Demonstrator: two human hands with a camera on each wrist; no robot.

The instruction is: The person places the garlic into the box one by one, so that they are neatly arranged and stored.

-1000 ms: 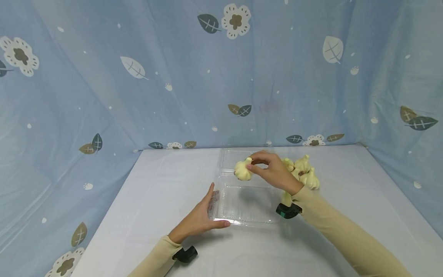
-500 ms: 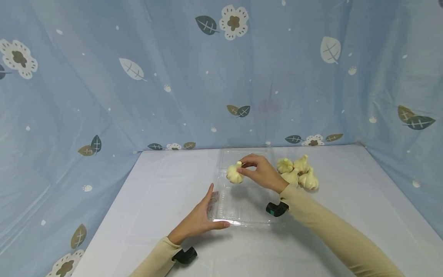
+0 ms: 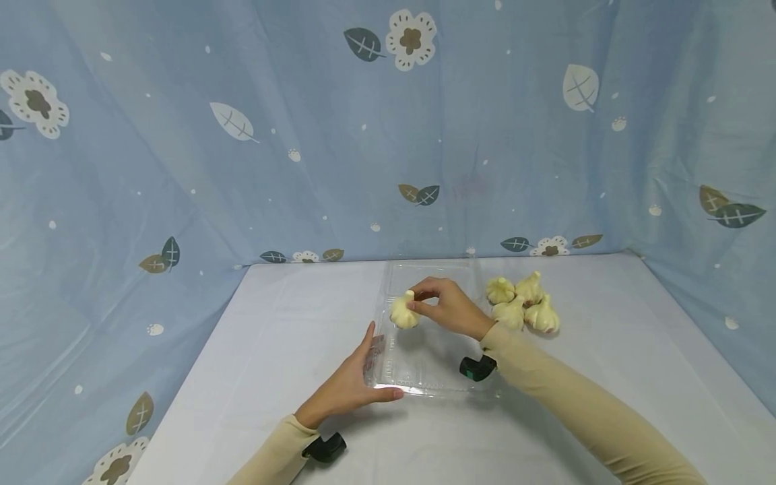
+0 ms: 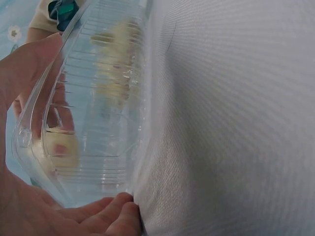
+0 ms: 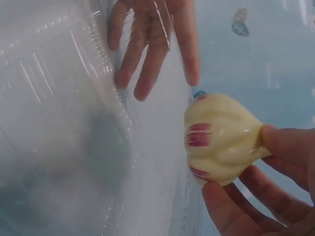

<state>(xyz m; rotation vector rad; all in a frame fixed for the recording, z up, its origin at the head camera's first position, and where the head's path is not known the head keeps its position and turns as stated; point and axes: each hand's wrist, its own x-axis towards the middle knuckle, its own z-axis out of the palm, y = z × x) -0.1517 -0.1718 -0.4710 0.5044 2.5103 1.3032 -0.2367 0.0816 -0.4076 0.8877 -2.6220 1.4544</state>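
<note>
A clear plastic clamshell container (image 3: 433, 387) lies unfolded on the white table. Against its near left corner rests my left hand (image 3: 345, 384), thumb along the front edge and fingers extended along the left side. Through the plastic in the right wrist view, the left hand's fingers (image 5: 152, 54) look straight and spread. Over the container's left part, my right hand (image 3: 451, 308) pinches a garlic bulb (image 3: 403, 312) by its stem. Purple streaks mark the pale bulb (image 5: 224, 140) in the right wrist view, its stem between thumb and fingers.
Several garlic bulbs (image 3: 526, 302) are clustered on the table right of the container. A blue patterned curtain (image 3: 339, 135) hangs behind the table (image 3: 291, 303). Each wrist carries a small black camera.
My right hand has carried the garlic bulb leftward and slightly nearer over the container, uncovering more of the clustered bulbs. My left hand has stayed in place.
</note>
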